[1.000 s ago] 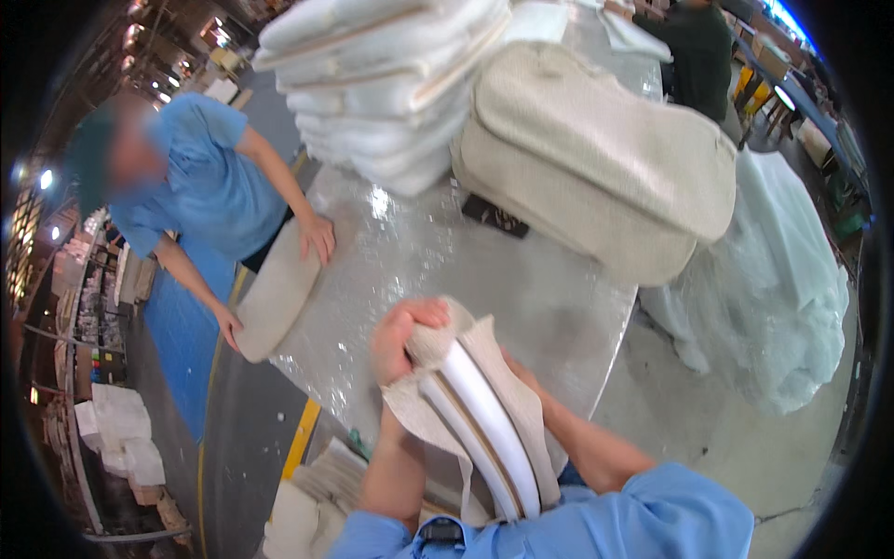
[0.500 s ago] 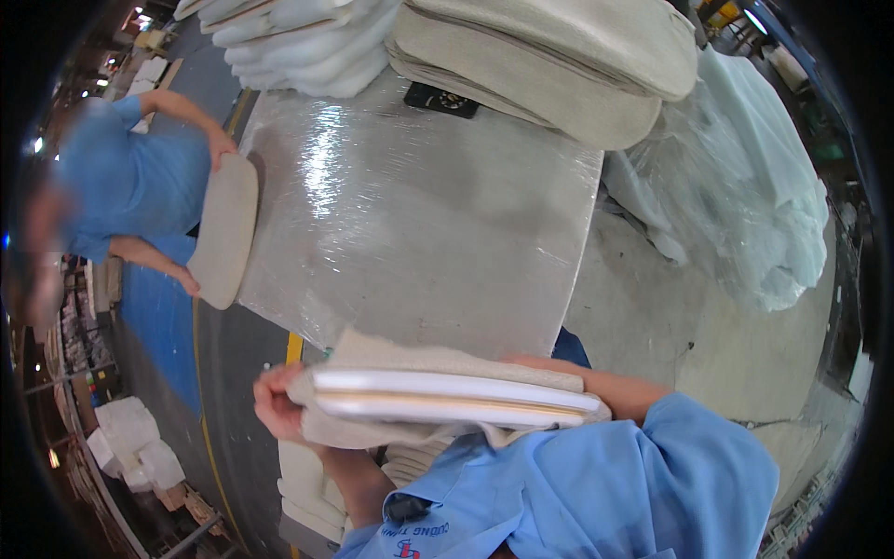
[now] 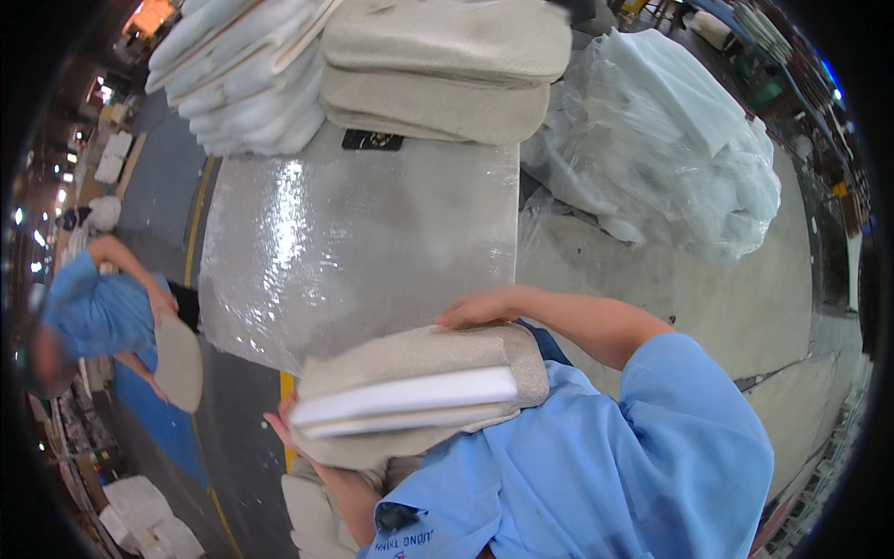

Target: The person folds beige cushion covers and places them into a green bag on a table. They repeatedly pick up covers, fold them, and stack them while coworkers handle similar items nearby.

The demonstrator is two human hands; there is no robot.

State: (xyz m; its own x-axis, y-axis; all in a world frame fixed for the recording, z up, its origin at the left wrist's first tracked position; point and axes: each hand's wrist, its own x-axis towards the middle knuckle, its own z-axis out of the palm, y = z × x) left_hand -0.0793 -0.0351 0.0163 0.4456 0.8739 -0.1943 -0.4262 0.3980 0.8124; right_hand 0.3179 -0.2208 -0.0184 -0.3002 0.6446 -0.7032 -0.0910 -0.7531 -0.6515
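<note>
A beige fabric cover (image 3: 400, 359) is wrapped around a white padded insert (image 3: 410, 401), held close in front of my body. The insert's long white side shows through the cover's open side, with the fabric folded over its right end. At the left end, my left hand (image 3: 287, 430) grips the cushion, partly hidden behind the fabric, its thumb sticking out. My right hand (image 3: 480, 308) is laid along the far edge of the cover near its right end, fingers pressed on the fabric and partly out of sight.
A plastic-wrapped table (image 3: 372, 242) stands ahead. At its back are stacked white padded pieces (image 3: 251, 84), beige covered cushions (image 3: 447, 56) and a small black item (image 3: 372, 140). Right lies a clear-wrapped pale bundle (image 3: 661, 149). At left, a co-worker (image 3: 107, 307) holds a beige cushion (image 3: 177, 363).
My right hand has come from behind the right end onto the far edge of the cover. Fabric now covers more of the insert's right end. The co-worker appears farther left; my view has shifted.
</note>
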